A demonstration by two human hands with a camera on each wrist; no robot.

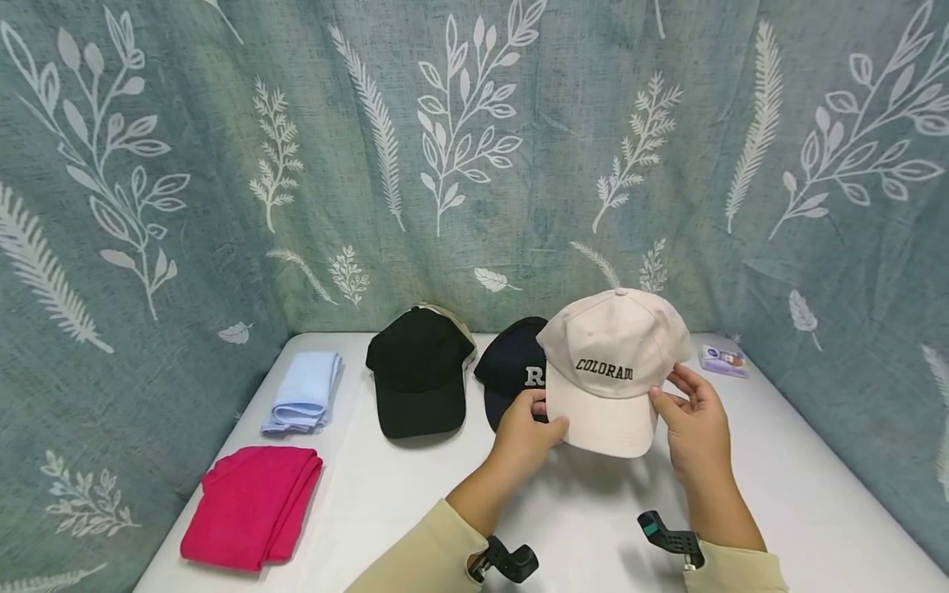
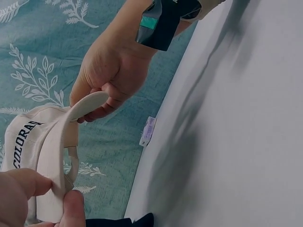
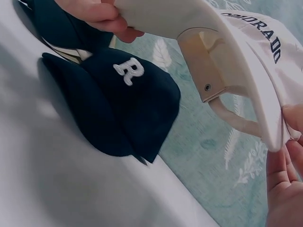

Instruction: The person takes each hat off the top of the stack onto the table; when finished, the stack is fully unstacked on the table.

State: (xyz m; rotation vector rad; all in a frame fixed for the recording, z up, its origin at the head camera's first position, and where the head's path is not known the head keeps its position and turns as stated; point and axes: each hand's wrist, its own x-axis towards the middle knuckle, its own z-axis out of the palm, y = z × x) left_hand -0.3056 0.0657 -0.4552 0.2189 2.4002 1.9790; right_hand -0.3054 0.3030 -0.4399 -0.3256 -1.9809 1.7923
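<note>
A cream baseball cap (image 1: pixel 611 362) lettered COLORADO is held up off the table, its brim toward me. My left hand (image 1: pixel 528 430) pinches the brim's left edge between thumb and fingers. On the other side my right hand (image 1: pixel 695 420) grips the cap where brim meets crown, thumb in front. The right wrist view shows the cap's hollow underside and its back strap (image 3: pixel 234 118). Partly behind the cream cap sits a navy cap (image 3: pixel 130 99) with a white letter R. Left of that stands a black cap (image 1: pixel 418 375), with a light-coloured cap (image 1: pixel 454 317) mostly hidden behind it.
Folded light-blue cloth (image 1: pixel 302 391) lies at the table's left, with a folded red cloth (image 1: pixel 252 506) nearer me. A small purple-and-white packet (image 1: pixel 722 361) is at the back right. Patterned curtains (image 1: pixel 474 148) enclose the white table (image 1: pixel 371 511) at the back and sides.
</note>
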